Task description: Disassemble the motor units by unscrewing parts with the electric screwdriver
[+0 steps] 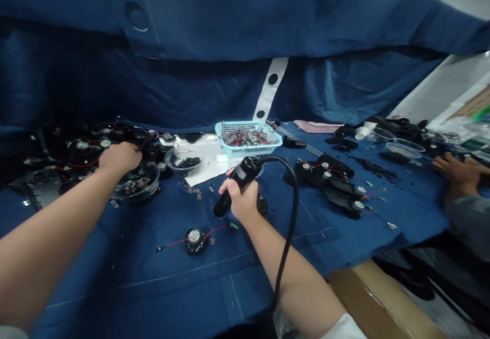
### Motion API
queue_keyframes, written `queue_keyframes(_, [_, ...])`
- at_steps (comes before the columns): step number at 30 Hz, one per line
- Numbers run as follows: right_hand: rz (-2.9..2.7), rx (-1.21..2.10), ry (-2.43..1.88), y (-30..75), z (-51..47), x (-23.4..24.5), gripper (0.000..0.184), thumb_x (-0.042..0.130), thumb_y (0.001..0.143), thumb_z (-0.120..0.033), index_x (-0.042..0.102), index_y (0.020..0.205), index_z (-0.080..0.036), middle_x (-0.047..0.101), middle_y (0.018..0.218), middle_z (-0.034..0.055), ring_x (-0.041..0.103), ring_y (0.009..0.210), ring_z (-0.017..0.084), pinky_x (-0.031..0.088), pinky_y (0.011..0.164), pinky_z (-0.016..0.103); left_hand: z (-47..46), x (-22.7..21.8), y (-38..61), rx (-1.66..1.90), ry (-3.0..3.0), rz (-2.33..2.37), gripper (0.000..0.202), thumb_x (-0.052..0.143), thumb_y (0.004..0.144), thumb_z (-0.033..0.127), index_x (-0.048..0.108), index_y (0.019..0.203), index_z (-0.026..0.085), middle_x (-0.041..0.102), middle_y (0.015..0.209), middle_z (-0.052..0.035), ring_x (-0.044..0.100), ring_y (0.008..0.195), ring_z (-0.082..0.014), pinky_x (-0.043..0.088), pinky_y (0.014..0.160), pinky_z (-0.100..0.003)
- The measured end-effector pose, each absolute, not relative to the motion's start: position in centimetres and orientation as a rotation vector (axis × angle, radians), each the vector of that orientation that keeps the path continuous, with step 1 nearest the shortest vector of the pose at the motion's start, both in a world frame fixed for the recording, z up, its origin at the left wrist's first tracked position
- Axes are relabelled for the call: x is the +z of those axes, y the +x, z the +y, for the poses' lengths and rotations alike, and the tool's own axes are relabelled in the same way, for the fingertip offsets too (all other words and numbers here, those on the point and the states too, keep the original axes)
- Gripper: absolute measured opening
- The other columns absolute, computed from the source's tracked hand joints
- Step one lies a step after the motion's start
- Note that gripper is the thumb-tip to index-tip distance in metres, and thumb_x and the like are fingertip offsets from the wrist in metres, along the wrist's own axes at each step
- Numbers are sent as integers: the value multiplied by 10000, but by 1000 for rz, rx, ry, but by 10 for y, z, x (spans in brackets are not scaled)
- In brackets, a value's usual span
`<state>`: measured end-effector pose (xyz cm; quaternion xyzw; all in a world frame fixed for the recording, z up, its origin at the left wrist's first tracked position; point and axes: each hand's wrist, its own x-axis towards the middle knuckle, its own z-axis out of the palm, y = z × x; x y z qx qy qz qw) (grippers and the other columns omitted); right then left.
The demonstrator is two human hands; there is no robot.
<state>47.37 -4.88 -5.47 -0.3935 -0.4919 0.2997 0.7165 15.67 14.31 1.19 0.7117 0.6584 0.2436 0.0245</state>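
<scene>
My right hand (242, 198) is wrapped round a black electric screwdriver (234, 182) whose tip points down and left; its black cable (289, 211) loops over my forearm. A small black speaker part (194, 239) with red wires lies on the blue cloth (153, 277) just below the tip. My left hand (119, 156) reaches far left, fingers closed on a black part (144, 144) at the edge of a pile of black parts (88, 150), above a clear bowl (138, 185) of small pieces.
A light blue basket (248, 139) of red and grey pieces stands at the back, next to a clear bowl of dark screws (184, 160) on white paper. More black speaker parts (337, 180) lie right of centre. Another person's hand (457, 169) works at the far right.
</scene>
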Motion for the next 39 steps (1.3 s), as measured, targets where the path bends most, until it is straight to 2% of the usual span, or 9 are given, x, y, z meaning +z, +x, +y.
queue_keyframes(5, [-1053, 680, -877, 475, -49, -55, 516, 774, 792, -657, 685, 917, -165, 724, 620, 17, 711, 550, 148, 593, 611, 256, 116, 27, 152, 1038, 2143, 2107, 538, 622, 947, 623, 770, 1088, 126, 786, 903, -14, 744, 1006, -272, 568, 1039, -541])
queue_keyframes(10, [-982, 693, -850, 475, -51, -48, 622, 732, 757, -772, 647, 947, -186, 684, 568, -18, 658, 491, 136, 560, 553, 266, 27, 10, 142, 1167, 2223, 2105, 551, 619, 949, 593, 720, 1306, 186, 800, 1159, -51, 747, 1102, -311, 580, 1064, -566])
queue_keyframes(13, [-942, 691, -831, 475, -54, -40, 653, 674, 764, -835, 619, 943, -209, 644, 549, -34, 632, 479, 128, 541, 528, 274, -31, -19, 135, 1162, 2502, 1923, 426, 596, 966, 530, 721, 1229, 218, 780, 1270, -104, 734, 1187, -370, 601, 1025, -560])
queue_keyframes(15, [-904, 711, -816, 474, -57, -35, 662, 611, 799, -860, 607, 962, -219, 634, 564, -33, 633, 487, 124, 521, 503, 271, -57, -35, 130, 960, 2692, 1669, 321, 551, 967, 518, 701, 1024, 239, 792, 1229, -122, 748, 1126, -383, 609, 980, -579])
queue_keyframes(19, [-884, 812, -787, 467, -64, -29, 679, 609, 789, -876, 583, 967, -221, 633, 559, -35, 634, 463, 125, 530, 472, 272, -73, -53, 132, 451, 2827, 1301, 397, 541, 918, 632, 669, 870, 259, 753, 1333, -159, 732, 1138, -424, 600, 949, -636])
queue_keyframes(23, [-945, 892, -790, 459, -67, -31, 677, 669, 745, -871, 572, 946, -231, 639, 538, -48, 653, 464, 141, 576, 493, 292, -69, -66, 149, 426, 2718, 1312, 462, 587, 930, 703, 667, 997, 253, 734, 1364, -151, 723, 1174, -390, 591, 1015, -593])
queue_keyframes(30, [-906, 881, -811, 457, -64, -35, 694, 647, 743, -897, 574, 926, -232, 641, 546, -59, 634, 451, 118, 516, 464, 266, -73, -57, 167, 599, 2630, 906, 365, 656, 998, 502, 725, 1332, 372, 692, 1486, -43, 697, 1282, -290, 565, 1128, -484])
queue_keyframes(34, [-923, 882, -789, 458, -63, -35, 702, 646, 739, -907, 562, 938, -239, 617, 524, -78, 645, 459, 126, 546, 486, 282, -74, -53, 174, 665, 2684, 763, 331, 718, 980, 417, 770, 1305, 391, 709, 1469, -15, 756, 1120, -268, 622, 1032, -464])
queue_keyframes(39, [-918, 883, -766, 458, -62, -34, 699, 663, 725, -905, 572, 922, -240, 619, 524, -92, 638, 453, 111, 537, 485, 266, -69, -57, 189, 619, 2710, 771, 272, 681, 985, 521, 846, 1142, 371, 748, 1397, -15, 783, 1073, -289, 644, 1028, -498])
